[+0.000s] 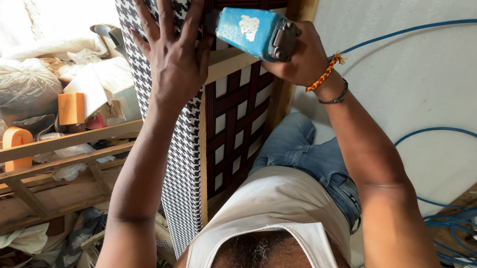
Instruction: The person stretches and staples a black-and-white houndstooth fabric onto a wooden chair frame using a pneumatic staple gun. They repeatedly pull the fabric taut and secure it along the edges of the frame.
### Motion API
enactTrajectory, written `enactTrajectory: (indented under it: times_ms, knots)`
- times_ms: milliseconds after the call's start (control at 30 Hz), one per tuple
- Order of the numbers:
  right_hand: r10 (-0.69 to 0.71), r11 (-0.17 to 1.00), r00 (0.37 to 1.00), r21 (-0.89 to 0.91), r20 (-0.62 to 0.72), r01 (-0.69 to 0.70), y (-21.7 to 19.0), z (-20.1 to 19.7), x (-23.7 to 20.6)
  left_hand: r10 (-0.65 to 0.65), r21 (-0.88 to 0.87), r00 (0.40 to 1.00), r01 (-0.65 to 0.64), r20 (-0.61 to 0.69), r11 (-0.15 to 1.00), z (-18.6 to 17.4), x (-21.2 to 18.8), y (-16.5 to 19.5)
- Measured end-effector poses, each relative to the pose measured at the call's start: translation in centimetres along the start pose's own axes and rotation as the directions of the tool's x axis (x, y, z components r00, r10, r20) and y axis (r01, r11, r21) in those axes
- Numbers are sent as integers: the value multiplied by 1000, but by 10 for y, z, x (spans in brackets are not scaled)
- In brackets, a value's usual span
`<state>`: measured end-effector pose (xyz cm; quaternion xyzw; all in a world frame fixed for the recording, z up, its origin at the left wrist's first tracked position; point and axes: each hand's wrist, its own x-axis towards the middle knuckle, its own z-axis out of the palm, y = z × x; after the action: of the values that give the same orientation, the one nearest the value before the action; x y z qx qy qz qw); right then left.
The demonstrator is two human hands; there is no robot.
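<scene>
Pressing left hand (171,51), fingers splayed, on houndstooth fabric (183,164); right hand (297,57) grasping blue stapler (254,31); blue hose (459,183) nearby.

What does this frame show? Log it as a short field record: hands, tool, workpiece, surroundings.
left hand: left hand spread flat on houndstooth fabric
right hand: right hand grips blue tool
workpiece: wooden frame with dark red webbing, upright
hose: blue hose along the floor
surroundings: orange foam blocks, plastic bags

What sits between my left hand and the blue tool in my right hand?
In the head view, only the furniture frame: the left hand presses houndstooth fabric, then a pale wooden rail runs to the blue tool in the right hand.
</scene>
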<state>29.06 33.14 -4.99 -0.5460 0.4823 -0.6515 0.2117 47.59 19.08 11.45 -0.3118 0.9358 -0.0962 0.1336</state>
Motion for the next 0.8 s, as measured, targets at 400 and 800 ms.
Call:
enactTrajectory:
  times_ms: [400, 800]
  knots:
    - [110, 985, 994, 136, 3, -109, -6, 16, -32, -51, -50, 999, 51, 8, 997, -1, 4, 5]
    - [338, 941, 938, -57, 78, -334, -42, -25, -56, -7, -40, 1000, 6, -29, 999, -5, 6, 10]
